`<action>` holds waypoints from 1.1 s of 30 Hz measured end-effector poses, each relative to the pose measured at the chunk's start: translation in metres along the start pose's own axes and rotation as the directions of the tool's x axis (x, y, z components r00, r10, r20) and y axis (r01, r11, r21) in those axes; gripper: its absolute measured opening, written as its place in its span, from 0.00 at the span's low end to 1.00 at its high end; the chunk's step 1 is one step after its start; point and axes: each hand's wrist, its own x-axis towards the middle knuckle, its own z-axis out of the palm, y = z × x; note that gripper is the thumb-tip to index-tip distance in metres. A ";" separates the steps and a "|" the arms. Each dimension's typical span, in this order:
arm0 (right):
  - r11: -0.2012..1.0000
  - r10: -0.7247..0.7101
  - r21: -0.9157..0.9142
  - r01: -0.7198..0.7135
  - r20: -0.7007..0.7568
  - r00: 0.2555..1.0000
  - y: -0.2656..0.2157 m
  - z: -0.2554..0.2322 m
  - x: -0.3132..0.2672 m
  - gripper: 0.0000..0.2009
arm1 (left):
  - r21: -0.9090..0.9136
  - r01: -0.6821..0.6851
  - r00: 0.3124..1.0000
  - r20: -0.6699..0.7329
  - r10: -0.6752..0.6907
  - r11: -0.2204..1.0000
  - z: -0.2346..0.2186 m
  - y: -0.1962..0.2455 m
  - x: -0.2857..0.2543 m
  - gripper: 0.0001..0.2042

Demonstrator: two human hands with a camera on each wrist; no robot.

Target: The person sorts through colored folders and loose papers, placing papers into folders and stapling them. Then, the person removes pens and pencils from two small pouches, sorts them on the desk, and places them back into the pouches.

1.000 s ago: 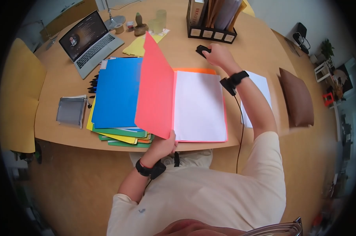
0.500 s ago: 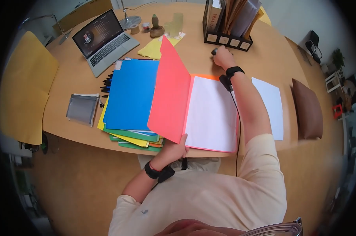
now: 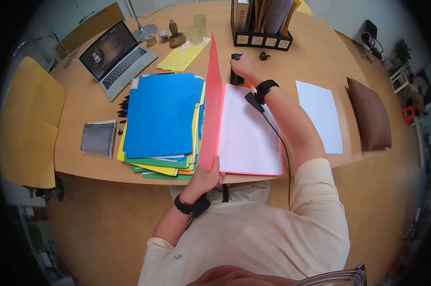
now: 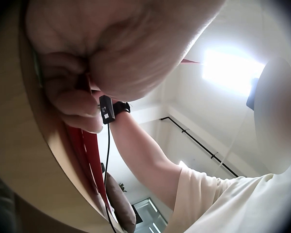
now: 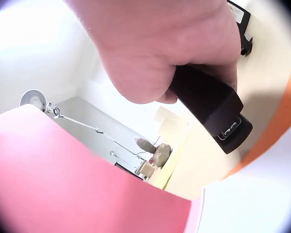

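Note:
A pink folder [image 3: 211, 105] lies spread on the desk, its left cover standing nearly upright. White sheets [image 3: 249, 128] cover its right side. My left hand [image 3: 206, 180] pinches the folder near the bottom of its fold, at the desk's front edge. In the left wrist view, red folder edges [image 4: 92, 155] run out from between thumb and fingers. Beyond the folder's top edge, my right hand [image 3: 246, 68] grips a black stapler [image 5: 208, 104], whose metal-fitted end points toward the sheets in the right wrist view.
Left of the folder sits a stack of blue, green and yellow folders [image 3: 160, 117]. Farther out are a laptop [image 3: 120, 59], a grey pouch [image 3: 99, 138] and yellow paper [image 3: 182, 58]. A black organizer [image 3: 262, 40], a small black item [image 3: 264, 56], loose white paper [image 3: 320, 117] and a brown cushion [image 3: 369, 114] also surround it.
The pink cover has swung from leaning left over the blue folder to nearly upright. My right hand has moved left with the stapler toward the folder's top edge. My left hand keeps its pinch.

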 end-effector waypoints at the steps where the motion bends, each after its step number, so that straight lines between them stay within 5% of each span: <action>1: 0.999 0.014 0.035 -0.015 0.002 1.000 0.000 0.004 -0.003 0.31 | 0.009 0.003 1.000 -0.003 -0.003 1.000 0.000 0.000 0.000 0.24; 17: 0.997 0.065 0.064 -0.050 -0.255 0.965 -0.023 0.044 -0.035 0.33 | 0.023 -0.098 0.995 0.001 0.098 0.995 0.002 -0.005 -0.002 0.25; 23: 0.999 0.033 -0.030 -0.043 -0.283 0.959 -0.014 0.043 -0.028 0.32 | 0.086 -0.014 0.999 0.049 0.010 0.996 -0.002 -0.006 0.002 0.23; 26: 0.982 0.153 0.119 -0.146 -0.047 0.987 -0.014 0.030 -0.025 0.32 | 0.076 0.007 0.999 0.041 -0.010 0.997 -0.002 -0.004 0.002 0.23; 29: 0.959 0.205 0.196 -0.205 0.019 0.979 0.006 0.028 -0.007 0.29 | 0.027 0.007 1.000 0.019 -0.007 1.000 -0.001 -0.007 0.002 0.22; 33: 0.993 0.104 -0.053 -0.104 -0.007 0.995 0.036 0.005 0.015 0.23 | -0.011 -0.064 0.998 -0.021 0.064 0.998 0.001 -0.009 0.003 0.20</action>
